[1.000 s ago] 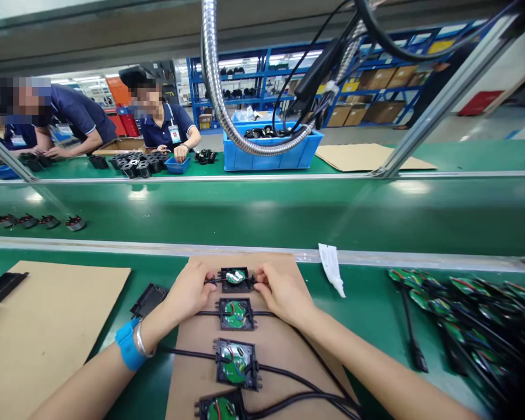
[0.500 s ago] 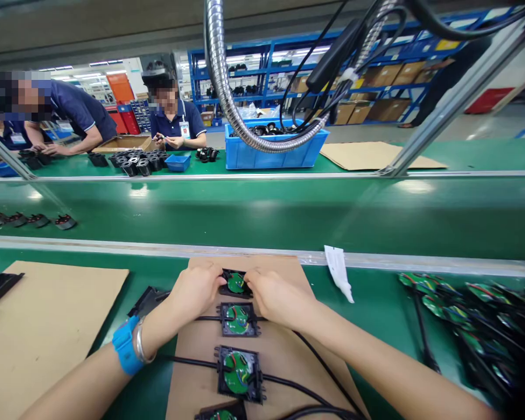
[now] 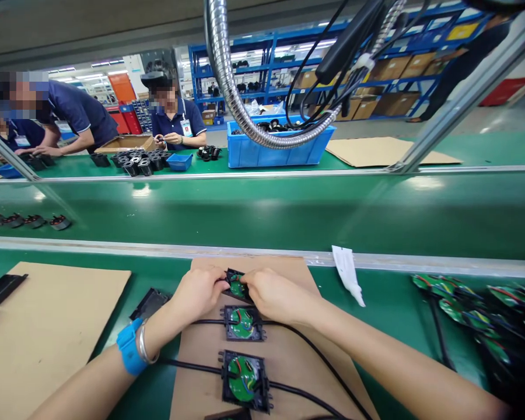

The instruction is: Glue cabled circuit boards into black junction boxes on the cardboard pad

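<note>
My left hand [image 3: 200, 293] and my right hand [image 3: 273, 296] both pinch the farthest small black box [image 3: 236, 284], which has a green round circuit board inside and is tilted up off the brown cardboard sheet [image 3: 284, 356]. Two more black boxes [image 3: 243, 323] [image 3: 244, 380] with green boards and black cables lie in a row on the same sheet, nearer to me. A blue band and a metal bracelet are on my left wrist.
A second cardboard sheet [image 3: 48, 326] lies to the left, black lids [image 3: 150, 303] beside it. A pile of green boards with cables [image 3: 476, 315] is at right. A white scrap [image 3: 347, 273] lies by the green conveyor belt [image 3: 289, 210]. Co-workers sit across the belt; a blue bin [image 3: 280, 149] stands there.
My hands closed in on the farthest box and tilted it up off the cardboard. The camera view shifted slightly, and parts on the belt drifted left.
</note>
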`<act>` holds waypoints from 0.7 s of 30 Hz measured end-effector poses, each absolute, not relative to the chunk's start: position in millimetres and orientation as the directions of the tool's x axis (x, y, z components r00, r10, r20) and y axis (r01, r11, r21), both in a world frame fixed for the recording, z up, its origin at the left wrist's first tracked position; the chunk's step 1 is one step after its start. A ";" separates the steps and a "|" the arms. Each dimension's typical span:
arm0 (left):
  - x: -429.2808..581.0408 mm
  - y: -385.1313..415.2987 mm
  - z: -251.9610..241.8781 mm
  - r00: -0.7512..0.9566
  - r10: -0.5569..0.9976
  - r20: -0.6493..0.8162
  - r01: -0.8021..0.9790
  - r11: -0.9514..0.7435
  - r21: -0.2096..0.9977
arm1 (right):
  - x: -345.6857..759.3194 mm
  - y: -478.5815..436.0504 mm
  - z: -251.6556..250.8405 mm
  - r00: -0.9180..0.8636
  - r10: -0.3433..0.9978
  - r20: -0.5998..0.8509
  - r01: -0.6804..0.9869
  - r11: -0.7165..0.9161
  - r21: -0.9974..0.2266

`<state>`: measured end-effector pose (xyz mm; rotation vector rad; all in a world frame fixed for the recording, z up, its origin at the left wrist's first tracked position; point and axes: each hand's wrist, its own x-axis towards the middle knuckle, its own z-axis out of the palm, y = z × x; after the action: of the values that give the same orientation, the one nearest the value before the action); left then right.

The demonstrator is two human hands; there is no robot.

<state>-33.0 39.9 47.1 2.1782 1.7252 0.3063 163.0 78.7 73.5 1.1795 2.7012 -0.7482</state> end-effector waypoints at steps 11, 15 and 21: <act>-40.1 39.5 56.1 0.287 0.954 -0.092 0.882 -0.225 0.415 | 168.3 64.1 59.7 -0.716 0.672 -0.189 0.684 0.621 -0.383; -34.5 31.9 59.9 0.274 0.959 -0.074 0.927 -0.243 0.286 | 170.7 62.1 59.6 -0.733 0.658 -0.173 0.663 0.635 -0.396; -30.4 34.5 58.8 0.320 0.920 -0.227 0.945 -0.293 0.147 | 170.0 63.3 61.5 -0.738 0.653 -0.168 0.658 0.644 -0.390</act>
<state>-30.4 34.5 58.8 2.3349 1.6903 -0.1439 170.0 63.3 61.5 1.1320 2.8370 -0.6813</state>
